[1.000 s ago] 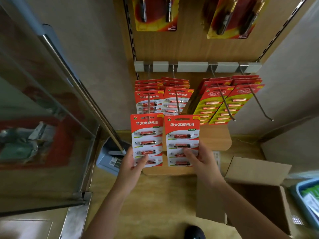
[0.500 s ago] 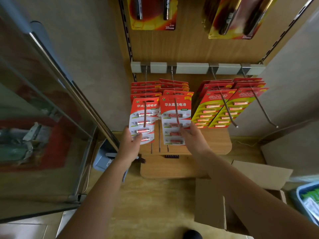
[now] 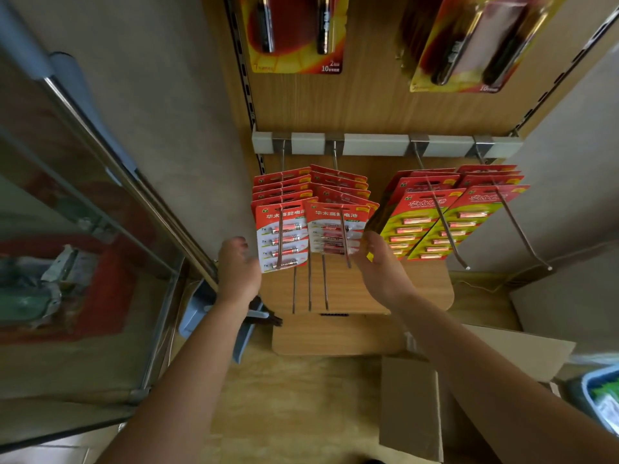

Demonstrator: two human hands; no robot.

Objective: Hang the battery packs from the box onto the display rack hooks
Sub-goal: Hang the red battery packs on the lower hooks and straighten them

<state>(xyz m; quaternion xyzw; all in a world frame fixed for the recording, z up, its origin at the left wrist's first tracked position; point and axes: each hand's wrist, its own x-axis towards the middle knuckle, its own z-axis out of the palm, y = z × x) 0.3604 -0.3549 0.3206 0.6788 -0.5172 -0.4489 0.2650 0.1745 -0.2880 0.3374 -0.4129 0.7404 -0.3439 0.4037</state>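
Two red-and-white battery packs hang at the front of the two left hooks: the left pack (image 3: 283, 236) on the first hook (image 3: 280, 241), the right pack (image 3: 335, 229) on the second hook (image 3: 344, 239). Several like packs sit behind them. My left hand (image 3: 238, 271) is just left of the left pack, fingers apart, holding nothing. My right hand (image 3: 380, 262) is at the lower right corner of the right pack, fingers spread, empty. The cardboard box (image 3: 415, 406) stands open at the lower right.
Red-and-yellow battery packs (image 3: 432, 226) fill the two right hooks. Large battery cards (image 3: 298, 31) hang higher on the wooden panel. A glass case (image 3: 77, 236) runs along the left. A grey dustpan (image 3: 201, 306) leans by the floor. A blue bin (image 3: 599, 400) is at the far right.
Both packs went from my hands up onto the two left hooks. My hands have let go and drawn slightly back and apart.
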